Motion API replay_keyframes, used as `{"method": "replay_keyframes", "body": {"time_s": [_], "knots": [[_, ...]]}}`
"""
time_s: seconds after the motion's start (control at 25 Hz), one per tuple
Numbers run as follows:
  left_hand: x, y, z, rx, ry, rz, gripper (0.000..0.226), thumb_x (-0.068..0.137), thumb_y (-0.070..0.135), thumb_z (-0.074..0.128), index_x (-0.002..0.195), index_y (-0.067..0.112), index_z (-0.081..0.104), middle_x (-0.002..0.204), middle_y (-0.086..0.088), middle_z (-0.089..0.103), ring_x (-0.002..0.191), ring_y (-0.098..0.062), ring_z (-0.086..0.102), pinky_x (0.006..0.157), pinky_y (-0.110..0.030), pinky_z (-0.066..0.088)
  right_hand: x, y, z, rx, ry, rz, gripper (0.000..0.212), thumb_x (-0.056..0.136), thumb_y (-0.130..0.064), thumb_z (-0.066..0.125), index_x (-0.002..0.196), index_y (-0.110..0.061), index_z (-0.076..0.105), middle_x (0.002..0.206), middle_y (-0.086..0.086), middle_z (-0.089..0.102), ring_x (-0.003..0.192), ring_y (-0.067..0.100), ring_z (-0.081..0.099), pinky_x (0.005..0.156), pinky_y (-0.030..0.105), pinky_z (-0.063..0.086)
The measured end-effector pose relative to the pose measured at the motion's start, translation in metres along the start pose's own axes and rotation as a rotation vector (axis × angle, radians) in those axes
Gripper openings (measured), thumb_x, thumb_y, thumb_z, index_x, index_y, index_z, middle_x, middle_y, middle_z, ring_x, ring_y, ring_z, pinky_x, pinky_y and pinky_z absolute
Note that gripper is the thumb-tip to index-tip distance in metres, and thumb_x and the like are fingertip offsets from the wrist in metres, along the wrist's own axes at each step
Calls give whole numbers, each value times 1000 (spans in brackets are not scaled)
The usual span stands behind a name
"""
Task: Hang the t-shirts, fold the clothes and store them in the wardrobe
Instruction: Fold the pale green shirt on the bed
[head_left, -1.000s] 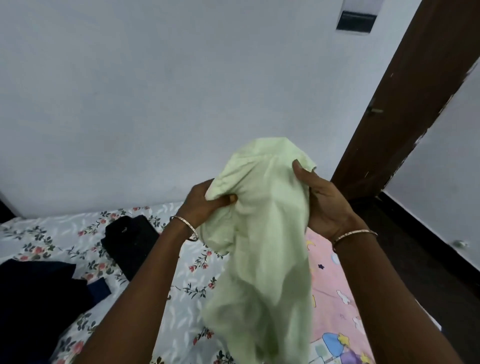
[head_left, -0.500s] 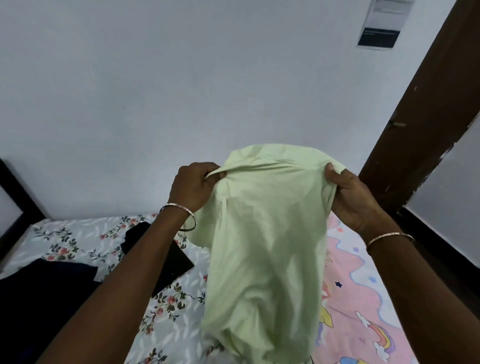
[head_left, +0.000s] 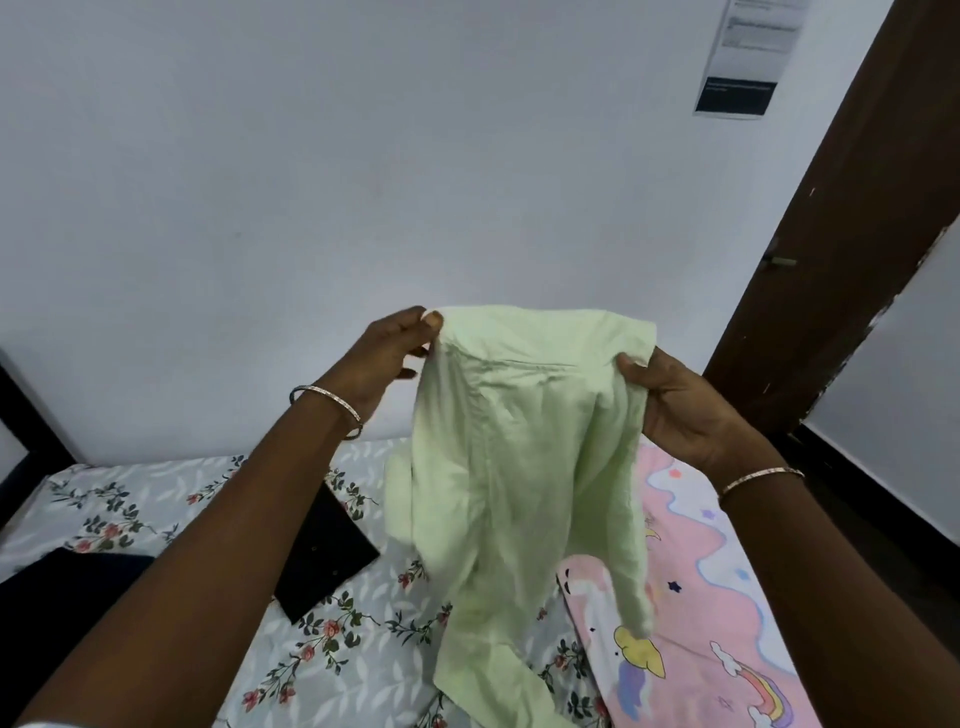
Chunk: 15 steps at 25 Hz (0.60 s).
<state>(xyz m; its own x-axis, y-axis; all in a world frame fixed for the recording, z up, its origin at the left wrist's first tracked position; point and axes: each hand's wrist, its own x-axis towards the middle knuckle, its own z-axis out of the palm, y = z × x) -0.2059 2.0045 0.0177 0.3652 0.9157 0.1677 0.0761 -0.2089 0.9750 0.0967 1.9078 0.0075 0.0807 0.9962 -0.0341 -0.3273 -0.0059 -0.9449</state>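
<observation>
Above the floral bedsheet, a pale green garment is held aloft, pinched at its top corners by left hand and right hand; judged light, limp, best gripped along that upper edge.

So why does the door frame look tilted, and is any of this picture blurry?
Head view: the wide-angle lens makes the brown door frame lean; lighting is soft and even, no glare; the green garment smears at its lower hanging edge, while the left hand and right hand stay fairly sharp.
</observation>
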Motion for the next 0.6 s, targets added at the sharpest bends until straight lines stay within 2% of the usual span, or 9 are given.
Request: {"method": "replay_keyframes", "body": {"time_s": [0.12, 0.2, 0.28, 0.36, 0.4, 0.44, 0.48, 0.52, 0.6], "knots": [[2, 9, 6, 153, -27, 209, 34, 103, 30, 52, 73, 13, 47, 73, 3, 36, 70, -8, 34, 64, -27, 28, 0, -2, -20, -307, 166, 138, 27, 98, -8, 57, 123, -9, 68, 103, 6, 75, 89, 21, 66, 82, 36, 53], [4, 15, 22, 213, -63, 241, 39, 102, 37, 52, 70, 17, 42, 70, 4, 33, 69, -12, 31, 64, -32, 24, 3, -1, -27, -452, 235, 172, 23, 96, -11, 63, 115, -1, 69, 102, 15, 73, 84, 22, 66, 78, 34, 55], [9, 21, 35, 249, -32, 275, 42, 100, 41, 51, 72, 12, 39, 70, 0, 33, 68, -13, 31, 65, -33, 23, 3, -1, -25, -571, 313, 151, 37, 90, -19, 73, 109, 12, 62, 96, 17, 67, 82, 23, 64, 71, 32, 58], [14, 27, 41, 241, -17, 308, 44, 99, 40, 53, 74, 6, 39, 71, -4, 33, 68, -16, 31, 65, -33, 24, 0, -4, -17, -887, 443, 75, 45, 83, -32, 80, 102, 4, 61, 90, 9, 66, 87, 23, 63, 75, 35, 56], [15, 30, 42, 242, -45, 319, 44, 100, 39, 54, 74, 6, 40, 70, -4, 33, 67, -16, 31, 65, -33, 24, -4, -8, -10, -1077, 544, -37, 43, 80, -37, 82, 103, -7, 60, 88, 3, 65, 91, 22, 64, 79, 35, 53], [15, 34, 44, 254, -107, 336, 43, 100, 36, 56, 72, 6, 43, 68, -3, 34, 66, -16, 32, 64, -31, 25, -8, -13, 1, -1171, 570, -210, 45, 79, -39, 82, 108, -14, 58, 91, -2, 65, 97, 20, 64, 84, 36, 51], [13, 37, 48, 288, -174, 352, 40, 100, 34, 58, 70, 9, 47, 65, -1, 36, 63, -14, 33, 61, -29, 27, -10, -20, 14, -1143, 477, -369, 49, 79, -39, 82, 116, -19, 56, 99, -6, 65, 104, 14, 64, 89, 35, 50], [12, 39, 53, 330, -242, 367, 37, 99, 32, 60, 68, 13, 53, 62, 0, 40, 61, -13, 36, 59, -28, 28, -12, -27, 28, -1015, 289, -442, 55, 81, -38, 82, 126, -25, 53, 111, -10, 66, 113, 7, 61, 95, 31, 49], [10, 41, 66, 375, -317, 387, 29, 94, 34, 65, 75, 13, 65, 60, -5, 49, 59, -12, 41, 58, -30, 32, -12, -36, 56, -773, -133, -361, 68, 84, -30, 81, 141, -34, 44, 126, -9, 64, 124, 4, 57, 106, 29, 44]]}}
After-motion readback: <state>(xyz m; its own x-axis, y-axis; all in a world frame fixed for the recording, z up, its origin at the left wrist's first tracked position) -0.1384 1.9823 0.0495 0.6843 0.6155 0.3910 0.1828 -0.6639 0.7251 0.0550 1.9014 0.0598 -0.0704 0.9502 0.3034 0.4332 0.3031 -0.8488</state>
